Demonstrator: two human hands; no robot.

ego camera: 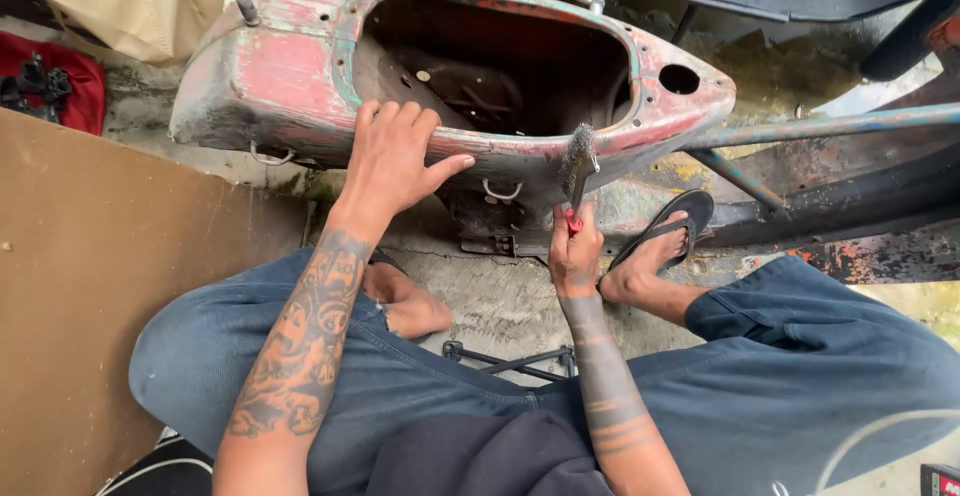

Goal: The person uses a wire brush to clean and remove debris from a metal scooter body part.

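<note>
A wire brush [577,161] with a red handle stands upright against the near rim of an old scooter body shell [290,66], its bristles touching the worn pink and green paint. The right hand [574,253] has its fingers clamped round the brush handle from below. The left hand [392,161] lies flat on the shell's rim, fingers spread apart, thumb pointing toward the brush. The shell rests on the concrete floor [500,301], just beyond the person's blue-jeaned knees. A black sandal [668,224] sits on the right foot beside a rusty frame tube [830,126].

A red cloth [62,81] lies beside a brown board [90,286].
</note>
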